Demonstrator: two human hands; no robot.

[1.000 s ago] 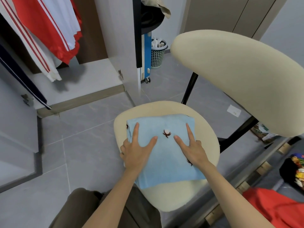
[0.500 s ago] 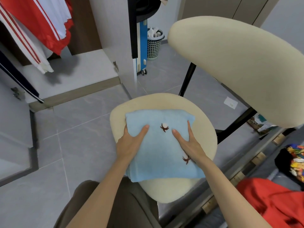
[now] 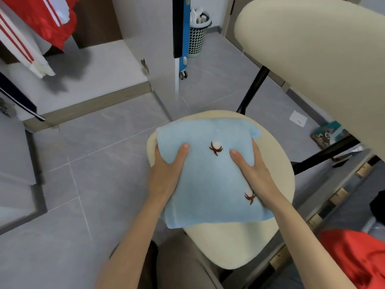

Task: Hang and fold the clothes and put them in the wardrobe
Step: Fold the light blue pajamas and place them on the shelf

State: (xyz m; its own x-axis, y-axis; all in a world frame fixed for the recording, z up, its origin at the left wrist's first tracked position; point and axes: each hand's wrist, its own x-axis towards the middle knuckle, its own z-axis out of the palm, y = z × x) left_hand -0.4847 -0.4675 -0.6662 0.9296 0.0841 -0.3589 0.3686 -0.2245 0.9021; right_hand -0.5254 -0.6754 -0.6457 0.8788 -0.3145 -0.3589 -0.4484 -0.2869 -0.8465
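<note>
Blue towel (image 3: 208,184) | long axis near-to-far | left hand (image 3: 166,172), right hand (image 3: 256,176) hold sides

The left hand (image 3: 166,176), right hand (image 3: 257,177) and forearms (image 3: 133,236) are bare; the trousers (image 3: 183,266) are khaki-brown.

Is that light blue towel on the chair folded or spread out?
Folded: the blue towel is a compact, thick rectangle on the chair seat, its sides gripped by the left hand and right hand.
</note>
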